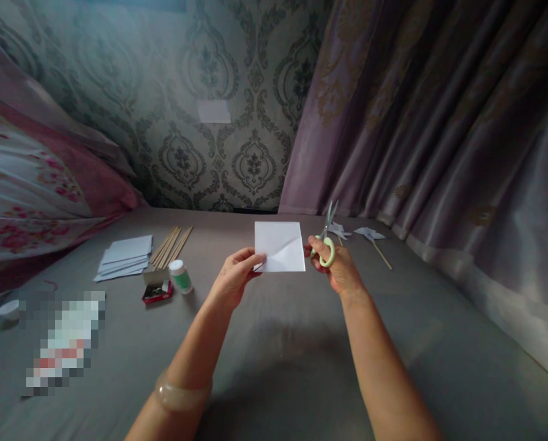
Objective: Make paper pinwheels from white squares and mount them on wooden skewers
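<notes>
My left hand [239,274] pinches a square sheet of white paper [280,245] by its lower left corner and holds it up above the grey surface. A faint diagonal crease runs over the paper, and a short dark line or slit shows by my thumb. To the right of the sheet, my right hand [331,263] grips scissors [327,236] by their pale green handles. Their blades point up and away, slightly apart, and do not touch the paper. Behind the scissors lies a white paper pinwheel [339,231], partly hidden by them.
At left lie stacked white paper [124,256], several wooden sticks [170,246], a small red open box [157,291] of metal pieces and a white bottle [180,277] with a green label. Another pinwheel [370,234] on a stick lies right. Curtains [416,110] hang behind.
</notes>
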Available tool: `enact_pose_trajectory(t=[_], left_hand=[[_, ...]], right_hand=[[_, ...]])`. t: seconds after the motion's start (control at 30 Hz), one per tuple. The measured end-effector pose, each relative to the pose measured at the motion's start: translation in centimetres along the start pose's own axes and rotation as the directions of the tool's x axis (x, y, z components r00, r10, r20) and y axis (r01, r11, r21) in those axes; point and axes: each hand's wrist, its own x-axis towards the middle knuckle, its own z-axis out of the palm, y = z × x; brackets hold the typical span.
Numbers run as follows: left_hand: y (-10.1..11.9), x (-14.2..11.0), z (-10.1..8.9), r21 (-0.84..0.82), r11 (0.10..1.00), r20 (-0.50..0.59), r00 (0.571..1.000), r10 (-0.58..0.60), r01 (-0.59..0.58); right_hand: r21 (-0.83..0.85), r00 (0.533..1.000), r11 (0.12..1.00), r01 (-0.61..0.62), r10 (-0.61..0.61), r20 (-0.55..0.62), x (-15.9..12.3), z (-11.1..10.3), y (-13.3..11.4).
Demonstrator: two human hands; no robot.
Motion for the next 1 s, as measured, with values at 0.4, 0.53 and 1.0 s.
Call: enact_pose_trajectory(t=[0.4,0.53,1.0], left_hand=[[-0.5,0.5,0.1,-0.011,1.0,-0.058,0.998,-0.009,0.008],[-0.7,0.5,0.2,-0.066,0.998,-0.057,0.998,-0.028,0.024],[-1.8,0.1,2.5,-0.37,0.903,-0.041,0.967,-0.25,0.218]], right_hand=[[-0.141,0.998,0.989,0.04,-0.032,0.062,-0.2,0.5,0.1],[-0.129,0.998,0.989,0.067,-0.067,0.005,-0.2,1.0,0.3],[0.094,0.968,0.993,0.071,-0.045,-0.246,0.5,3.1,2.8]])
